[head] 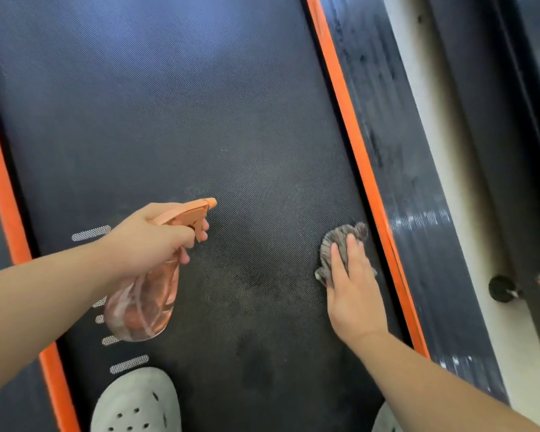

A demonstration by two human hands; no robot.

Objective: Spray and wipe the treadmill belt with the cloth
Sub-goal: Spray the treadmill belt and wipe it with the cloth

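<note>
Fingers of the right hand lie straight and together, pressing the grey cloth on the treadmill belt.
The cloth is beside the right orange strip; the left hand grips the spray bottle, fingers curled around its trigger.

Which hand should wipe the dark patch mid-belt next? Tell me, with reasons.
Right. The right hand presses the cloth on the belt beside the dark patch; the left hand grips the spray bottle.
</note>
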